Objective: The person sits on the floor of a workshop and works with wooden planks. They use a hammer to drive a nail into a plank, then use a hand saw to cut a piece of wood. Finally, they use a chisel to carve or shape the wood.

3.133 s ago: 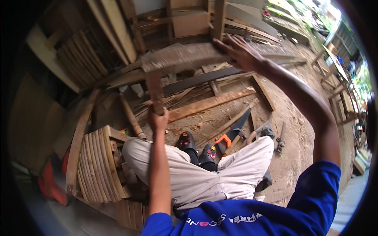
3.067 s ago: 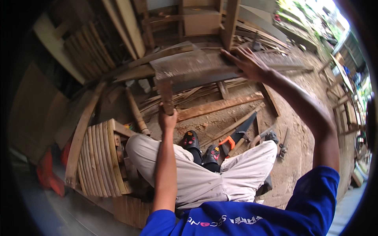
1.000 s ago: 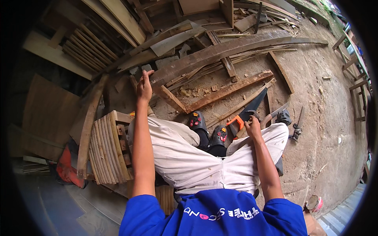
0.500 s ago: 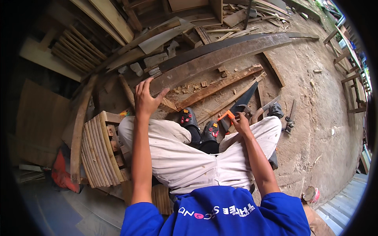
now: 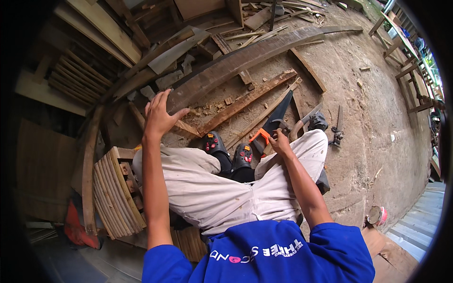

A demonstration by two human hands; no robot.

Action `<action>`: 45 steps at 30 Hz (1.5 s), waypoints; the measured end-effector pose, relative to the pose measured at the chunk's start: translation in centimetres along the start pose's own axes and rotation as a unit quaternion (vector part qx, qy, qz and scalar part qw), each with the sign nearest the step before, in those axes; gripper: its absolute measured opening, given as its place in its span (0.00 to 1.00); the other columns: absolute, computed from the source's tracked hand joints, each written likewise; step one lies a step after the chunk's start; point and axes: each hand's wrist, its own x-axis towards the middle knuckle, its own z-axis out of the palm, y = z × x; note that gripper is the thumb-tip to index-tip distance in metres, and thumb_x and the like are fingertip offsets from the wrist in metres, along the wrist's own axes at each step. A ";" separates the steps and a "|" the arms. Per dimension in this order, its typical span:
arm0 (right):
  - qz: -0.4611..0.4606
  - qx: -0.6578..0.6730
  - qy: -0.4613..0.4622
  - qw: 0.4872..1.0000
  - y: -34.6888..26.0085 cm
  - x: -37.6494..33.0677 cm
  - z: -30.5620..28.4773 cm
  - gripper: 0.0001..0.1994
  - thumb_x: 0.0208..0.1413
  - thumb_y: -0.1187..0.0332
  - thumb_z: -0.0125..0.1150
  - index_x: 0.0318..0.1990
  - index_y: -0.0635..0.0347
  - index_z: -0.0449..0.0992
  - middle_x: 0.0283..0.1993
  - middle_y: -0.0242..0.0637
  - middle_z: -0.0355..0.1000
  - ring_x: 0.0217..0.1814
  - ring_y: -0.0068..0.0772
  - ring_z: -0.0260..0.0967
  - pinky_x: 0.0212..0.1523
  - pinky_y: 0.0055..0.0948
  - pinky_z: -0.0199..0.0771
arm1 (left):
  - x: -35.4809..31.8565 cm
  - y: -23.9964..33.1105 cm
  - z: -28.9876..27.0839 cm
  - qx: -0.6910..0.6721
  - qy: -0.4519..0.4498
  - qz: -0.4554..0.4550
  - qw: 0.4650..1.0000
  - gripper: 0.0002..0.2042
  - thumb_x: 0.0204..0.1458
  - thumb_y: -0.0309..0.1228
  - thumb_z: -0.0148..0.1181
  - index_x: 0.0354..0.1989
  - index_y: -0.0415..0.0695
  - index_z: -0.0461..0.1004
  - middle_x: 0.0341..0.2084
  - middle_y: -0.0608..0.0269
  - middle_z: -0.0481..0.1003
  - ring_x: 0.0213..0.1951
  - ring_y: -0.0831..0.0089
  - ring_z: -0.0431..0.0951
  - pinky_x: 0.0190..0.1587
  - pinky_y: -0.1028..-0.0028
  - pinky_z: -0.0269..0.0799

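A long brown wooden plank (image 5: 236, 61) stretches from the middle left toward the far right. My left hand (image 5: 159, 115) is on its near end, thumb on the near side and fingers over the far side. My right hand (image 5: 280, 142) is beside my right knee, fingers closed at the orange handle of a handsaw (image 5: 279, 113); the grip is partly hidden. The saw's dark blade points away along the ground. Just right of the handle lies a hammer (image 5: 282, 125). A curved-bladed knife or machete (image 5: 309, 114) rests next to it, partly covered.
Rough timber (image 5: 250, 101) and wood chips lie beyond my shoes (image 5: 243, 154). Curved slats are stacked (image 5: 115, 198) at my left. A bar clamp (image 5: 338, 129) and a round tin (image 5: 376, 216) are on the ground at right. Wooden frames (image 5: 406, 66) stand at far right.
The view has shifted, so most things sit farther left. The long plank has turned or moved back, covering the dark strip behind it. More of the saw blade shows near my right hand.
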 end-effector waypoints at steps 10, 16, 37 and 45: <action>0.045 0.010 -0.033 0.998 0.3 0.0 -0.2 0.25 0.57 0.58 0.67 0.55 0.68 0.73 0.46 0.58 0.79 0.50 0.57 0.78 0.51 0.45 0.77 | 0.9 -1.6 0.8 0.003 0.014 -0.001 1.000 0.45 0.44 0.62 0.69 0.66 0.44 0.67 0.60 0.49 0.72 0.63 0.51 0.70 0.65 0.53 0.62; 0.035 -0.021 -0.039 0.998 -0.3 -0.1 -0.1 0.23 0.58 0.61 0.67 0.55 0.68 0.73 0.43 0.52 0.80 0.44 0.47 0.81 0.46 0.38 0.80 | 1.2 -3.6 2.0 0.023 0.043 -0.017 0.999 0.43 0.42 0.60 0.72 0.62 0.43 0.70 0.57 0.53 0.73 0.60 0.53 0.72 0.60 0.53 0.65; 0.025 -0.040 -0.051 0.998 0.0 0.0 -0.1 0.24 0.58 0.59 0.66 0.56 0.65 0.74 0.44 0.54 0.80 0.46 0.49 0.80 0.48 0.40 0.79 | 3.7 -5.7 2.3 0.021 0.068 0.030 0.997 0.44 0.27 0.60 0.79 0.53 0.43 0.76 0.47 0.58 0.79 0.54 0.55 0.77 0.56 0.56 0.71; 0.016 -0.045 -0.054 0.997 -0.5 0.1 0.2 0.23 0.57 0.58 0.67 0.54 0.65 0.74 0.41 0.54 0.80 0.43 0.49 0.81 0.44 0.40 0.79 | 0.4 -3.8 2.0 0.014 0.071 0.034 0.997 0.40 0.28 0.54 0.82 0.50 0.44 0.78 0.45 0.56 0.80 0.52 0.58 0.78 0.54 0.58 0.71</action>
